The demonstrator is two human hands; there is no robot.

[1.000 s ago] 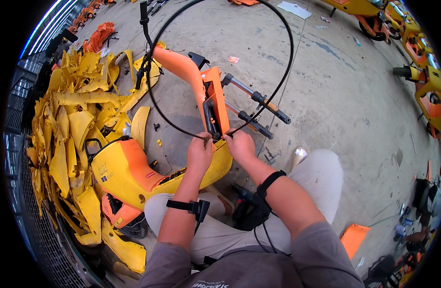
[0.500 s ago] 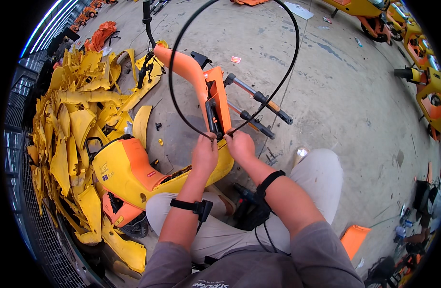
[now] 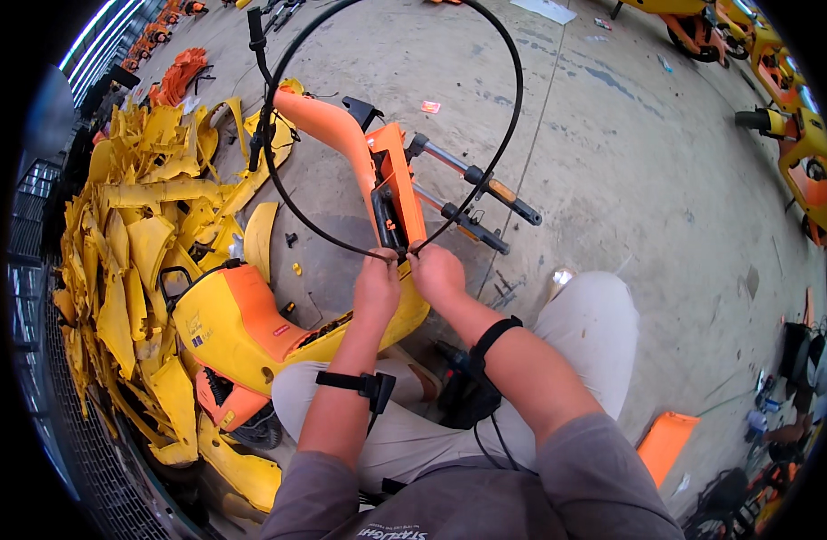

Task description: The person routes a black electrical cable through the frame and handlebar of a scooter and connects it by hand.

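- Currently, my left hand (image 3: 376,283), just below the frame's centre, has its fingers (image 3: 386,257) closed to a pinch on one end section of a black cable (image 3: 521,76).
- My right hand (image 3: 438,272), just beside it, pinches the opposite section, its fingers (image 3: 416,259) curled in and drawn together; a small gap parts my hands.
- Between my two grips the cable arches up in one big hoop, filling the upper middle and reaching the top edge.
- What lies tucked under my fingertips is too small to make out.
- Behind the hoop, at upper centre, stands an orange frame piece (image 3: 328,130), with fork tubes (image 3: 512,198) to its right.
- A yellow and orange scooter body (image 3: 215,319) sits left of my forearms.
- Broken yellow panels (image 3: 143,234) heap up along the left side.
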